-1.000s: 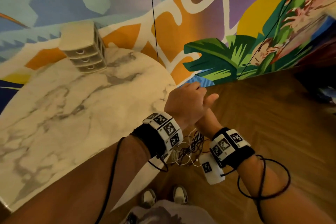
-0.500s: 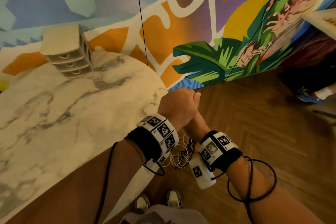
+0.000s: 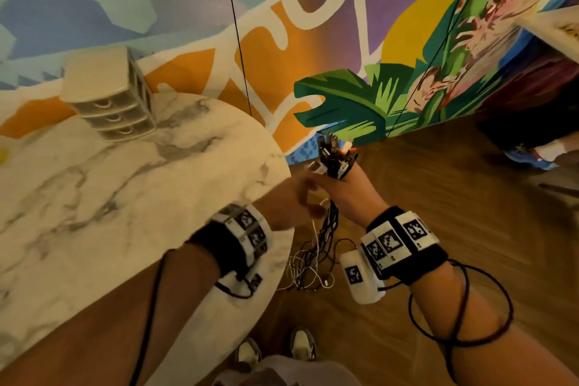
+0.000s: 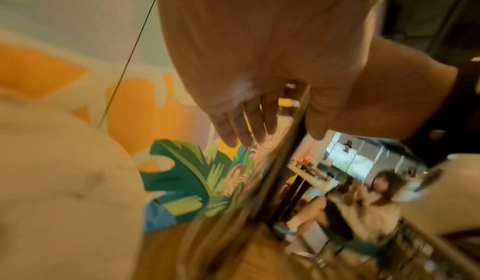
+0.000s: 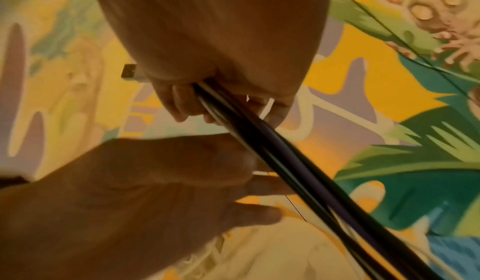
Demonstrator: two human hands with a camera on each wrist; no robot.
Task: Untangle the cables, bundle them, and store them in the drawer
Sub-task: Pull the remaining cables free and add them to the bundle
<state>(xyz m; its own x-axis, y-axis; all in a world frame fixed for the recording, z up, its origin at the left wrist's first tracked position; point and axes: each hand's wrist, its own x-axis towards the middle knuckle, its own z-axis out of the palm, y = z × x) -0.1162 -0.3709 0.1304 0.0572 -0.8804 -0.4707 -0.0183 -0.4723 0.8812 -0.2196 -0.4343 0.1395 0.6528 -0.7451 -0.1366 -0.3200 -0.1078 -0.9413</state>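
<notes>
My right hand (image 3: 336,174) is raised past the table's edge and grips a bunch of black and white cables (image 3: 326,229) just under their plug ends (image 3: 333,152). The cables hang to a loose tangle (image 3: 308,265) above the floor. My left hand (image 3: 294,197), blurred, is just below the right one. In the left wrist view its fingers (image 4: 244,128) are straight, with the cables (image 4: 291,140) running between them and the thumb. In the right wrist view my right hand (image 5: 221,108) is curled round the dark cables (image 5: 285,161). The small drawer unit (image 3: 109,100) stands shut at the table's far side.
The round marble table (image 3: 94,197) lies to my left against a painted mural wall (image 3: 360,25). Wooden floor (image 3: 438,197) spreads right. My shoes (image 3: 275,351) are below the tangle. Another person sits at the right (image 4: 376,198); their blue shoe (image 3: 526,157) shows.
My left hand, which covered the right one, has slid down below it. The right hand has risen, and the cables' plug ends now show above it.
</notes>
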